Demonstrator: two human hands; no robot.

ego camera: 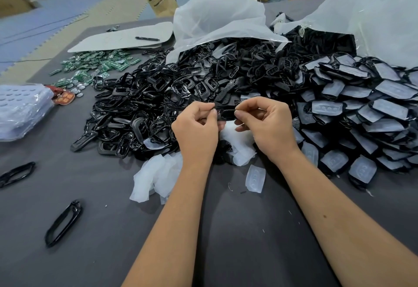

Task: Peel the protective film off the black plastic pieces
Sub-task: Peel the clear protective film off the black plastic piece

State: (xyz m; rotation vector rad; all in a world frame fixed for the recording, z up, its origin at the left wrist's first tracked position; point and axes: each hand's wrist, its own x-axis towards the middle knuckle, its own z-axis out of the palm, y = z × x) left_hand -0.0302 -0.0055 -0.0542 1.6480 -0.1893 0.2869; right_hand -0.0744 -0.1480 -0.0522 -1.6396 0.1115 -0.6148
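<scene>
Black glossy plastic piece (226,114) pinched between both hands.

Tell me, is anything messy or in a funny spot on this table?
Yes. Two black frames lie alone near the left edge, away from the big black pile. Crumpled peeled film sits in front of the hands. The left hand and right hand pinch one black piece.

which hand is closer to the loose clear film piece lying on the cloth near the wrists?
Right. The loose film piece lies just below and inside the right hand wrist. The left hand sits further off, up and to its left. Both pinch the black plastic piece.
</scene>
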